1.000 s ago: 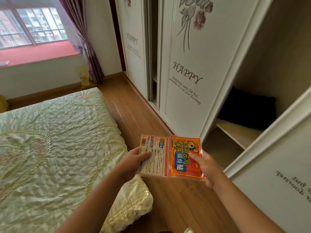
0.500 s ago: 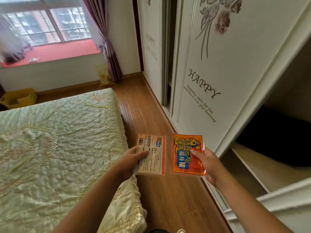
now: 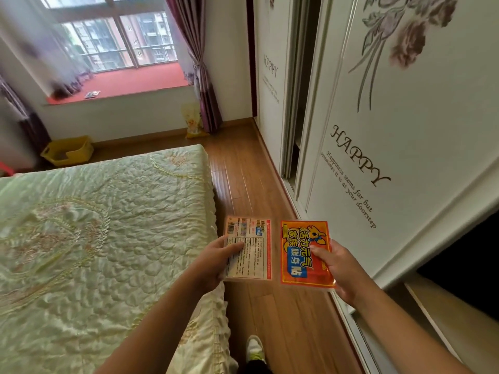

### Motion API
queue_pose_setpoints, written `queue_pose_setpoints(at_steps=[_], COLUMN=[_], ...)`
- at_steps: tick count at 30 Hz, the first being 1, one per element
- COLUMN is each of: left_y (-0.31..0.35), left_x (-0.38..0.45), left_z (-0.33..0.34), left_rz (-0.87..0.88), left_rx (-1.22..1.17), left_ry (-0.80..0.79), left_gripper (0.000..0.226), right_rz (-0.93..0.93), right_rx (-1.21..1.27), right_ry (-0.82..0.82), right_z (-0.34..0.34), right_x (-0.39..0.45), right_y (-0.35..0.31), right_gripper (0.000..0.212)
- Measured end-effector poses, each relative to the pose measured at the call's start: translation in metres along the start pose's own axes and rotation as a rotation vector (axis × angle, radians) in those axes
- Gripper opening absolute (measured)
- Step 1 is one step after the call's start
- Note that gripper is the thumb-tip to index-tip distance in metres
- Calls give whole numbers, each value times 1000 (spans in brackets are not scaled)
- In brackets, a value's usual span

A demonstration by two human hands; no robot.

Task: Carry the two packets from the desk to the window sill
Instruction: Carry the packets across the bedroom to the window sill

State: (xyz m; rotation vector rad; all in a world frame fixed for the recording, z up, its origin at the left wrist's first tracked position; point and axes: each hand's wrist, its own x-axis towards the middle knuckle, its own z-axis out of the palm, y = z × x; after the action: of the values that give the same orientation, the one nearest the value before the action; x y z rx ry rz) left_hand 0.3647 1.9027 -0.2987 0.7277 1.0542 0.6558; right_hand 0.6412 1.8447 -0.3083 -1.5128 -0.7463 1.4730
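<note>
A person stands in a bedroom, seen from their own head looking down over two bare forearms. Two packets are held out in front, one in each hand, side by side with a narrow gap between them and not touching.

The left hand (image 3: pixel 213 261) grips the pale packet (image 3: pixel 249 248), thumb pressed on its printed face and fingers behind; this side shows a barcode and small black text. The right hand (image 3: pixel 339 271) grips the orange packet (image 3: pixel 303 252), thumb on its front, which carries a cartoon animal and large yellow and blue lettering. Both packets hang in the air above the wooden floor (image 3: pixel 286 319), just off the near corner of the bed (image 3: pixel 108 225).

The bed, covered with one pale green quilted spread, fills the space to the left of the packets. On the far side of the bed from the packets, one red window sill (image 3: pixel 140 81) runs below one wide window (image 3: pixel 116 44), well apart from the hands. One small flat object (image 3: pixel 92 94) lies on the sill; it is too small to tell what it is. One yellow plastic basket (image 3: pixel 67 151) sits on the floor between the bed and the wall under the sill. One purple curtain (image 3: pixel 199 76) hangs at the sill's right end, with one pale yellow bag (image 3: pixel 193 122) at its foot.

To the right of the bed across the floor strip stands a white wardrobe (image 3: pixel 378 130) with two visible sliding doors, each printed with the word "HAPPY". One shoe (image 3: pixel 255 348) shows on the floor below the packets.
</note>
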Motion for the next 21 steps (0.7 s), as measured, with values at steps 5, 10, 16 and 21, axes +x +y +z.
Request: queue_pose_setpoints(at_steps=[5,10,16,21], left_y=[26,68,117,143], left_x=[38,80,117,143], left_z=[-18,-49,-90,-114], left_rz=[14,62,62,60], left_rx=[3,-36,-34,-39], left_ry=[10,46,69,87], left_gripper=[32,29,27,26], right_rz=[-12,-29,-40,-47], right_rx=[-48,-71,-76,-79], right_ry=[-6,-23,-62,-74], right_z=[13,36,77,98], right_x=[49,111,174,217], right_y=[-22,-50,-84,-106], right_gripper=[15,16,17,18])
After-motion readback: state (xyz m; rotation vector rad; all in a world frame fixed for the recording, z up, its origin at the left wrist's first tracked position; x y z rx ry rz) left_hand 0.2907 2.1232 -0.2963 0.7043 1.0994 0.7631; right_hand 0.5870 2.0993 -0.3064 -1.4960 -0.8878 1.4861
